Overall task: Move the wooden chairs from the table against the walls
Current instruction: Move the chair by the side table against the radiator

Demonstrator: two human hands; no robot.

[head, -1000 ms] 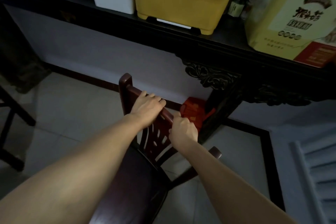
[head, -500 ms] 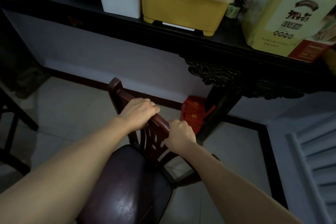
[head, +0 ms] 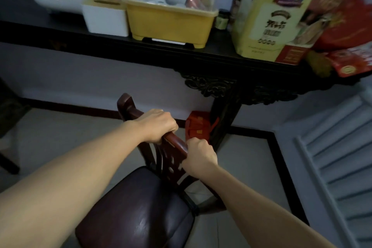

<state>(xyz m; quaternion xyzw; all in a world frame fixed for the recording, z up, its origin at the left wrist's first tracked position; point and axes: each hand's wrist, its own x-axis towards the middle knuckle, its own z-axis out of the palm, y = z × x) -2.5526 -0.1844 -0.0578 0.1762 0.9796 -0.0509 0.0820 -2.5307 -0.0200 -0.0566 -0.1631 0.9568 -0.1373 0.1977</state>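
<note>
A dark red wooden chair [head: 138, 207] with a glossy dark seat fills the lower middle of the head view. Its carved back points toward the white wall [head: 96, 78]. My left hand [head: 158, 125] is wrapped over the top rail near its left end. My right hand [head: 199, 158] grips the same rail further right and lower. The rail's left tip sticks out above my left hand. The chair's back legs are mostly hidden behind the seat and my arms.
A dark carved console table [head: 221, 86] runs along the wall above the chair, holding a white box [head: 104, 18], a yellow bin [head: 171, 24] and a yellow carton [head: 269, 16]. A red box [head: 196, 127] sits by its leg. Steps [head: 338, 157] rise at right. Another dark furniture leg [head: 8, 163] stands at left.
The chair's seat has come further into view below my hands, and both hands have closed more tightly on the rail. The view has tilted up, showing more of the console top.
</note>
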